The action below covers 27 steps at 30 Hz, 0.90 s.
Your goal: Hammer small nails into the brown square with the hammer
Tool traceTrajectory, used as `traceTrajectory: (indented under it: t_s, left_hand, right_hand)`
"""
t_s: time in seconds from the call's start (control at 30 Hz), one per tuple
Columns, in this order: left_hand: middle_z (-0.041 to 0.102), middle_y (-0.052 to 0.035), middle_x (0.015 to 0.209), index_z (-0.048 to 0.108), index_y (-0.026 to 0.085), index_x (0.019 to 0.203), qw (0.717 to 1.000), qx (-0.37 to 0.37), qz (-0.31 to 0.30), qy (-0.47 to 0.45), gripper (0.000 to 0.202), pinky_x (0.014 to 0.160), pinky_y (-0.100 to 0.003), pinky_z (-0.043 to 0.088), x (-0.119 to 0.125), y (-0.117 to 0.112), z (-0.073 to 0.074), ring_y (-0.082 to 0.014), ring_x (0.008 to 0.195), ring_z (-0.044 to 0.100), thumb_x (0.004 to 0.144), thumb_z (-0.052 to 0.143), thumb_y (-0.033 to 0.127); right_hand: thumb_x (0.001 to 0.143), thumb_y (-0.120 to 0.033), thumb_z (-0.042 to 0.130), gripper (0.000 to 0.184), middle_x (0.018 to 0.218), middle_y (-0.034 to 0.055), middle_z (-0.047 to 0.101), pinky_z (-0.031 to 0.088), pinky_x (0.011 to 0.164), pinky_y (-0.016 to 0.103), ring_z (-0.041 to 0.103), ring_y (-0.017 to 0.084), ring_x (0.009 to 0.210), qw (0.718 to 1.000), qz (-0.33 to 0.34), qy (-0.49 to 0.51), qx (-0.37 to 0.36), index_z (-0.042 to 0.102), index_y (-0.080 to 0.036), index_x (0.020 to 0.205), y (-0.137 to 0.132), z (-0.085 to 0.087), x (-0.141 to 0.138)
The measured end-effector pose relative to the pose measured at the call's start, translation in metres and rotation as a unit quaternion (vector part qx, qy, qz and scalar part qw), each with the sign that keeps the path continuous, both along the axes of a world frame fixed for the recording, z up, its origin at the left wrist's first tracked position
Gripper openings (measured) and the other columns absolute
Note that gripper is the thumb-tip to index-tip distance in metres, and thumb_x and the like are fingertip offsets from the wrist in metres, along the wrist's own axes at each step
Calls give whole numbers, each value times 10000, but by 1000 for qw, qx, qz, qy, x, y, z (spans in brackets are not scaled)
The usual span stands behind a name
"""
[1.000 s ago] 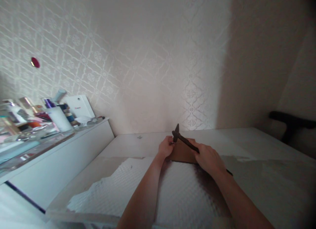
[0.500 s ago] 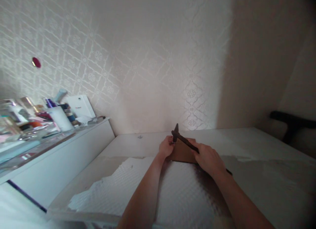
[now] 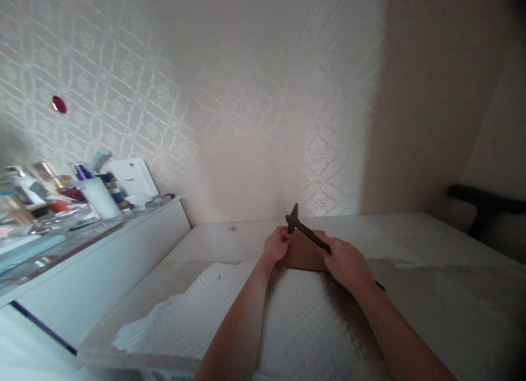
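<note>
The right hand [image 3: 347,263] clenches a small dark hammer [image 3: 307,236], its head poised just above the far edge of a brown board [image 3: 302,256] on the counter [image 3: 411,233], whose corner the left hand [image 3: 276,245] grips; whether anything is driven in yet is too small to tell.

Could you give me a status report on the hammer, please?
Right hand grips hammer, head near brown board. Left hand on board beside it. Bubble wrap under forearms.

Shelf [image 3: 123,244]: far left of the left hand [image 3: 276,245], crowded with bottles [image 3: 24,190] and a white cup [image 3: 98,197].
Padded white sheet [image 3: 193,315]: on the table [image 3: 431,238], just nearer than the left hand.
Black chair arm [image 3: 485,200]: far right of the right hand [image 3: 347,263].
</note>
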<state>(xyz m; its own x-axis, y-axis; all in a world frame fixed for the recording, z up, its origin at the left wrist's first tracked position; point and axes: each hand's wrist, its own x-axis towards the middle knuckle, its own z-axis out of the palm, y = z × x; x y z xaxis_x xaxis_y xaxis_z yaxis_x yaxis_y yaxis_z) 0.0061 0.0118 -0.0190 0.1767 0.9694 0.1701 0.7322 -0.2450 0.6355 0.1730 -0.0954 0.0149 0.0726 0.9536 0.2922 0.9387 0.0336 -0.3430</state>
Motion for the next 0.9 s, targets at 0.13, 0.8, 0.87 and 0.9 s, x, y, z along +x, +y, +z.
traceTrajectory:
  t_s: [0.13,0.8,0.87,0.9]
  left_hand:
    - [652,4,1070,490,251,1174,1000,5,-4,-3,420,886,-281,441,0,1,-1,-165,1019,585,771,551,150]
    - [654,-5,1059,512,229,1134,999,12,-3,-31,400,870,-265,442,1,1,-2,-159,985,597,754,550,111]
    - [644,-21,1086,503,212,1148,1000,12,-1,-24,406,882,-264,433,1,0,0,-162,1008,586,756,550,114]
    - [635,-28,1106,500,207,1157,1000,11,0,-16,413,893,-266,426,2,-1,1,-166,1026,577,756,555,122]
  right_hand:
    - [856,-230,450,478,983,57,673,423,743,292,627,211,880,1000,4,2,-3,443,-331,1324,0,0,1]
    - [859,-242,447,471,962,60,679,434,728,293,636,220,876,1000,-2,11,-6,446,-336,1320,0,0,0]
    - [857,-239,449,475,967,57,678,435,728,291,637,217,875,1000,-3,11,-5,442,-345,1320,0,1,0]
    - [858,-237,448,478,973,56,677,435,728,289,636,216,876,1000,-3,13,-3,437,-348,1323,0,1,0]
